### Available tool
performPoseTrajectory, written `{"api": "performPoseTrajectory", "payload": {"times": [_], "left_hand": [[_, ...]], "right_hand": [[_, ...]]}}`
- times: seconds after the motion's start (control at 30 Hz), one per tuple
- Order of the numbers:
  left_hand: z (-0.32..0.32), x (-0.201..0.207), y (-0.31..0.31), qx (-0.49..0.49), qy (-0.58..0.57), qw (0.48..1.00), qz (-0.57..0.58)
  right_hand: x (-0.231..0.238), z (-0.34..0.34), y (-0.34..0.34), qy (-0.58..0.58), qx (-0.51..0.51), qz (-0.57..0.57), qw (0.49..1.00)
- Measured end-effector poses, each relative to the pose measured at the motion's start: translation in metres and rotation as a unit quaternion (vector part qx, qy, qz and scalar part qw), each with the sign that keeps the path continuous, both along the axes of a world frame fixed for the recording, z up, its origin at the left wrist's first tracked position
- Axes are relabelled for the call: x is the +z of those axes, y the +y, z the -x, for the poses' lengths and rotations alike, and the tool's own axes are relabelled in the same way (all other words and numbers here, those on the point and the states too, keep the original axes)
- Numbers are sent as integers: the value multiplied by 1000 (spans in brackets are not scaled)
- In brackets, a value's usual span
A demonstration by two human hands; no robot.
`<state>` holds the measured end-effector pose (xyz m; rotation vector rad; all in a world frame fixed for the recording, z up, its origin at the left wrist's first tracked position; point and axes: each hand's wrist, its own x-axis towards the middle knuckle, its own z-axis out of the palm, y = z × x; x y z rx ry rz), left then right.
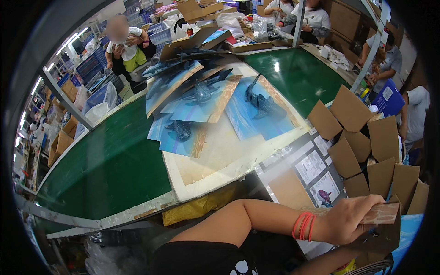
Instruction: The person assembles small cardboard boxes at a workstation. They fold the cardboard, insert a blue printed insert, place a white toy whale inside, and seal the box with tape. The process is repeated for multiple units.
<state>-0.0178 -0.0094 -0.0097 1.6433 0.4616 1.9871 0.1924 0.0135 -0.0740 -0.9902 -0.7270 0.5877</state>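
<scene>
My left arm reaches across to the lower right, red bands round its wrist. My left hand (346, 222) is closed on the edge of a printed cardboard card (382, 217) with a brown stone pattern. Below it part of my right forearm (332, 262) shows; the right hand is hidden behind the card. Beside them is a blue printed surface (411, 236). On the white-topped board (213, 167) lie several blue printed cards with spotted toy sharks on them, one toy shark (268, 105) at the right and another (183, 130) at the near left.
Open brown cardboard boxes (350, 110) stand at the right, next to a grey panel with printed sheets (310, 167). Green conveyor belt (110, 160) runs on both sides of the board. A metal post (68, 98) rises at the left. Several people work beyond the belt.
</scene>
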Motion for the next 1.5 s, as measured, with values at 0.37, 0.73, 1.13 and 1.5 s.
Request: {"api": "performPoseTrajectory", "payload": {"times": [0.37, 0.73, 1.13, 1.5], "left_hand": [[3, -19, 23, -39, 26, 986, -161], [14, -28, 38, -113, 7, 993, -22], [11, -23, 36, -64, 40, 988, -133], [2, -24, 29, 68, 56, 983, -160]], "right_hand": [[9, 4, 26, -275, 95, -73, 954], [22, -26, 52, -274, 43, -96, 956], [79, 4, -10, -502, 3, -120, 857], [134, 6, -9, -655, 209, -77, 722]]}}
